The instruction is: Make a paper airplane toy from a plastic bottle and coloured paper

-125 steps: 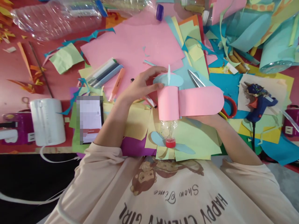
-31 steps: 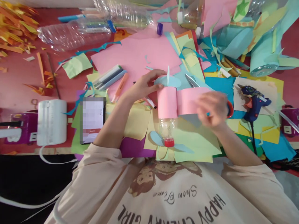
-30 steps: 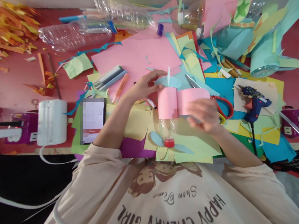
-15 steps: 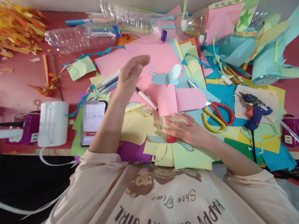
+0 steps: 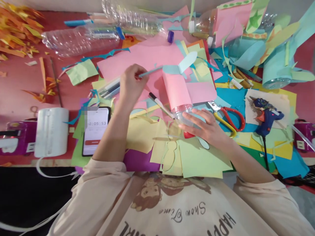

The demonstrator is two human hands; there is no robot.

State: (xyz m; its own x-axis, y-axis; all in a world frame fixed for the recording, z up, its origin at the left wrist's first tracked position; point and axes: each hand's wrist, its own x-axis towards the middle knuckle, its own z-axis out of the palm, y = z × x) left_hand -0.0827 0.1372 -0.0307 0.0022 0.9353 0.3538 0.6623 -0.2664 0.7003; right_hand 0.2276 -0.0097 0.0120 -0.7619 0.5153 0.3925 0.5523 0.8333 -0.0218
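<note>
A clear plastic bottle [image 5: 180, 108] wrapped in pink paper [image 5: 176, 88] lies with its red cap [image 5: 188, 134] toward me. My right hand [image 5: 203, 126] rests over its neck, fingers curved around it. Light blue paper shapes [image 5: 188, 61] stand out at its far end. My left hand [image 5: 133, 82] pinches a narrow light blue paper piece [image 5: 151, 71] that reaches to that end; whether it is joined there I cannot tell. A pink paper flap [image 5: 200, 92] lies right of the bottle. A white pen with a black tip [image 5: 162, 105] lies left of it.
Scissors with red and yellow handles [image 5: 230, 119] and a blue glue gun [image 5: 267, 119] lie to the right. A phone showing a timer [image 5: 95, 131] and a white box-shaped device [image 5: 51, 131] are on the left. Empty bottles [image 5: 81, 39] line the back. Paper sheets cover the middle.
My left hand has closed on the light blue paper piece. The bottle has tilted, its capped end shifting right with my right hand, and the blue shapes have moved up.
</note>
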